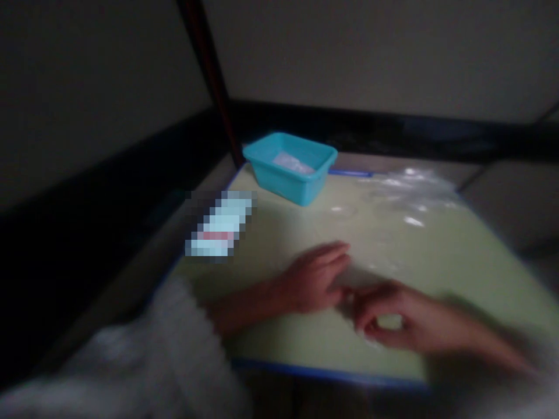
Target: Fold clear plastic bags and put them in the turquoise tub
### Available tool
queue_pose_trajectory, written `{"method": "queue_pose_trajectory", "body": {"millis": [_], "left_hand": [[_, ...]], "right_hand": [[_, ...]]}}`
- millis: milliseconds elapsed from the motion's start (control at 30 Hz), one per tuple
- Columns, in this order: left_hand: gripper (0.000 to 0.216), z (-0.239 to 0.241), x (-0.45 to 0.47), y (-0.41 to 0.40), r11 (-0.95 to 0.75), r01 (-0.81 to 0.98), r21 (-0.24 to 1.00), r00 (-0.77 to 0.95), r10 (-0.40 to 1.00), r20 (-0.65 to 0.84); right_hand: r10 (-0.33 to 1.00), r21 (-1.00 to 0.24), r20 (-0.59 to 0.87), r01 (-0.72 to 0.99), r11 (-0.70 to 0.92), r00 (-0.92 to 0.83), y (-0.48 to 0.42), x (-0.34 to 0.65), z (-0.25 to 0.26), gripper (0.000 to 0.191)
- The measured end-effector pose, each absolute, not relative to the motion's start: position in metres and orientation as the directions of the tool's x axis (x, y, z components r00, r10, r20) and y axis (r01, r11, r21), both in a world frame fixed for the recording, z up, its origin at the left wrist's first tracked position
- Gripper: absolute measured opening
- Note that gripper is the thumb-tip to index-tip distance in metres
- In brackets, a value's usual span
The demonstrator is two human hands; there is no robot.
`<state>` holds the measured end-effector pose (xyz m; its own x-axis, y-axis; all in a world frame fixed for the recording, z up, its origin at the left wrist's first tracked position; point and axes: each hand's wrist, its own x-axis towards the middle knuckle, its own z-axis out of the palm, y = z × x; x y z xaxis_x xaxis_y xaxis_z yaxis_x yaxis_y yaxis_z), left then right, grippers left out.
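Observation:
My left hand reaches in over the table with its fingers stretched out and thumb apart, palm low over the surface. Its thumb meets the fingertips of my right hand, or nearly so; blur hides which. The right hand is curled, with thumb and fingers closed in a pinch that leaves a round gap. Whatever sits in that pinch is too small or blurred to make out. Faint glints of clear plastic show on the table just beyond both hands.
A turquoise basin holding a pale clear packet stands at the far edge. Crumpled clear plastic bags lie at the back right. A pixelated phone-like object lies at the left. The yellow-green tabletop has a blue edge.

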<state>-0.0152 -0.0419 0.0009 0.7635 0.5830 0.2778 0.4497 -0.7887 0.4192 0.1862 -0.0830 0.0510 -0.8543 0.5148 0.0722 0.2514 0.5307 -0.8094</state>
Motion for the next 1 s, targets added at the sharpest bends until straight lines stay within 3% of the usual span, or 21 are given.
{"method": "queue_pose_trajectory", "body": {"millis": [233, 733, 867, 1000], "left_hand": [[0.063, -0.004, -0.020, -0.040, -0.814, 0.487, 0.316, 0.807, 0.558, 0.194], [0.070, 0.003, -0.094, 0.032, -0.781, 0.585, 0.219, 0.799, 0.601, 0.006], [0.061, 0.003, -0.100, 0.035, -0.772, 0.583, 0.253, 0.773, 0.623, 0.120], [0.038, 0.008, -0.082, 0.023, -0.773, 0.467, 0.430, 0.728, 0.612, 0.310]], "right_hand": [[0.412, -0.859, -0.075, 0.268, 0.435, -0.908, -0.084, 0.185, 0.040, 0.009], [0.391, -0.873, -0.151, 0.308, 0.378, -0.908, -0.083, 0.191, 0.041, 0.005], [0.487, -0.853, -0.060, 0.298, 0.428, -0.871, -0.080, 0.203, 0.052, 0.006], [0.499, -0.788, -0.021, 0.321, 0.525, -0.867, -0.076, 0.213, 0.061, 0.009]]}}
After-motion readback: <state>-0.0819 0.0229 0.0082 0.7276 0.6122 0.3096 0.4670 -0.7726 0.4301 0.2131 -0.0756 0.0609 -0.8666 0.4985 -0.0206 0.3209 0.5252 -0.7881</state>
